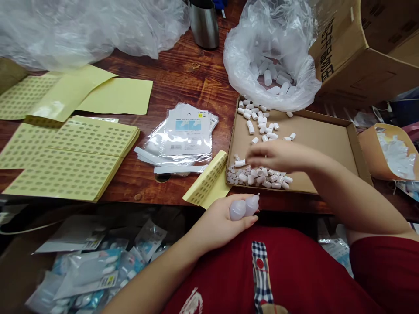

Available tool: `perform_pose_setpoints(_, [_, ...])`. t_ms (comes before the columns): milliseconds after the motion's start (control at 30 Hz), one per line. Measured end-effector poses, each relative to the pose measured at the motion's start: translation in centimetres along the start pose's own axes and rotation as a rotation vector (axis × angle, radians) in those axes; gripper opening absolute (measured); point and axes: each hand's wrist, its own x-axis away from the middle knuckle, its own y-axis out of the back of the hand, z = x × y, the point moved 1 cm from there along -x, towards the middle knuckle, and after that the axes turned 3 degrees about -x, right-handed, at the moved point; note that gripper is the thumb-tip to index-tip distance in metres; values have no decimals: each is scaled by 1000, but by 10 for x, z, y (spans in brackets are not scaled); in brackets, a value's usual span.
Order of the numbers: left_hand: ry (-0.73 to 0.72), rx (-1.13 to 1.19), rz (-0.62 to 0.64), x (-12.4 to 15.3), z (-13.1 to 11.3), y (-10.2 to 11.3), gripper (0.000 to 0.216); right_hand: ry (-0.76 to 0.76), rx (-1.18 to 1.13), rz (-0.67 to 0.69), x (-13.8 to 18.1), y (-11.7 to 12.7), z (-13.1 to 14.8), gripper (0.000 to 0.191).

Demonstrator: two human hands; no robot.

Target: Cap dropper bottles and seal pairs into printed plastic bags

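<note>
My left hand (pixel 225 220), at the table's front edge, is closed around two small translucent squeeze bottles (pixel 238 209). The one nearer the fingertips shows a thin nozzle tip. Over the left part of a shallow cardboard tray (pixel 327 135), my right hand (pixel 273 155) is slightly blurred, its fingers stretched out above the small white caps. One white cap (pixel 240 163) lies just beside those fingertips. More white caps (pixel 262 124) are scattered at the tray's back left, and a heap of caps (pixel 273 179) with tiny clear pieces (pixel 233 176) lies along its front left.
A plastic bag of white caps (pixel 271 93) overlaps the tray's back edge, beside a carton (pixel 343 56). Yellow sticker sheets (pixel 75 157) and clear packaging sleeves (pixel 186 135) lie leftward. A metal cup (pixel 204 24) stands behind; filled packets (pixel 88 279) sit below the table.
</note>
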Motion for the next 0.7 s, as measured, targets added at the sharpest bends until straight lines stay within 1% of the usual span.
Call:
perform_pose_setpoints(33, [1,25,-9,1,1,1,45,-114,92,-73,-14,2,-3,28])
perform_pose_setpoints(67, [3,49,-15,2,3,1,46,-204,168,-110,-28,1,-4,31])
perform_pose_setpoints(133, [9,95,-18,4,6,1,46,-273,241,-124,-52,-5,-3,31])
perform_pose_setpoints(200, [15,142,-4,5,9,1,45,-253,249,-110,-68,-13,1,26])
perform_pose_setpoints(267, [14,193,25,4,13,0,44,-230,253,-119,-73,-17,5,22])
perform_pose_setpoints(367, [39,285,76,1,18,-1,47,-207,230,-171,-59,-13,7,24])
perform_pose_setpoints(433, [54,315,98,-3,19,-2,47,-132,155,-220,-37,-6,6,25])
perform_pose_setpoints(467, [56,305,102,-5,19,-2,46,-52,101,-221,-24,-3,5,24])
perform_pose_setpoints(500, [52,280,105,-7,18,-3,44,57,43,-194,-11,-1,5,22])
perform_pose_setpoints(567, [30,209,114,-12,15,-4,41,277,-47,-60,13,-3,5,19])
perform_pose_setpoints(600, [14,170,122,-15,13,-5,39,360,-66,17,23,-6,6,20])
perform_pose_setpoints(633, [-4,136,129,-17,11,-7,38,417,-71,74,31,-9,6,23])
perform_pose_setpoints(700, [-34,78,140,-21,8,-10,35,470,-43,114,41,-16,6,26])
